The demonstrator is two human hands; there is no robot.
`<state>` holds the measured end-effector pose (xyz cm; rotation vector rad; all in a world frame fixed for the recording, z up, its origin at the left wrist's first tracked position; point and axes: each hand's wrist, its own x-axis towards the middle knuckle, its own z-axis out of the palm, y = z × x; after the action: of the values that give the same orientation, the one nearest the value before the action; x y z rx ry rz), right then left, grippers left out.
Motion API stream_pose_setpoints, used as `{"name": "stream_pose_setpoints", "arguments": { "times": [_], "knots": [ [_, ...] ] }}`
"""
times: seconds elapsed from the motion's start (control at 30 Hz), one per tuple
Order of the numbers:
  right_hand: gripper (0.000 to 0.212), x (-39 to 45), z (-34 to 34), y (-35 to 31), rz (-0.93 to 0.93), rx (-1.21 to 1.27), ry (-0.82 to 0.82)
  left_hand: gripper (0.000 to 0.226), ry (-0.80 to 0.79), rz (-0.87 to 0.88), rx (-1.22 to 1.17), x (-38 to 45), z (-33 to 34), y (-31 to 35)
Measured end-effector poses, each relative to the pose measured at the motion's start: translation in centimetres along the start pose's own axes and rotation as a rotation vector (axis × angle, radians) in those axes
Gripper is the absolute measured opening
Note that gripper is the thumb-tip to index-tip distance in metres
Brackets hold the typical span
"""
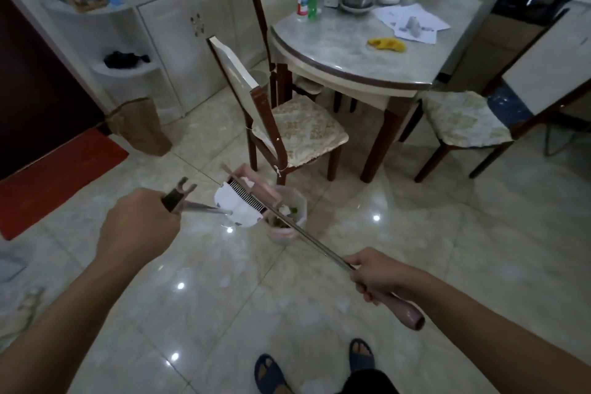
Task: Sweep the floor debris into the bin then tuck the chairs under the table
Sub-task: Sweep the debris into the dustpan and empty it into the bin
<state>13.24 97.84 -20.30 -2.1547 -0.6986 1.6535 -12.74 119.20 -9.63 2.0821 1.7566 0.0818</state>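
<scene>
My left hand grips the handle of a white dustpan, which is lifted and tipped toward a small bin lined with a clear bag, scraps inside. In my right hand is the pink-ended metal handle of a broom, whose pink head rests against the dustpan's comb edge above the bin. A wooden chair with a patterned cushion stands pulled out behind the bin. Another chair stands out at the right of the marble table.
A brown paper bag and a red mat lie at the left by white cabinets. Bottles, bowls, papers and a yellow cloth are on the table. My slippered feet stand on glossy tiles.
</scene>
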Motion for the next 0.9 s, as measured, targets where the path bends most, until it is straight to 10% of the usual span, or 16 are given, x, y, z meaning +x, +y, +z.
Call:
{"name": "stream_pose_setpoints", "arguments": {
  "times": [0.9],
  "knots": [
    [0.034, 3.2, -14.2, 15.6, -0.059, 0.284, -0.042, 0.011, 0.109, 0.181, 0.633, -5.9, 12.1, 17.7]
  ]
}}
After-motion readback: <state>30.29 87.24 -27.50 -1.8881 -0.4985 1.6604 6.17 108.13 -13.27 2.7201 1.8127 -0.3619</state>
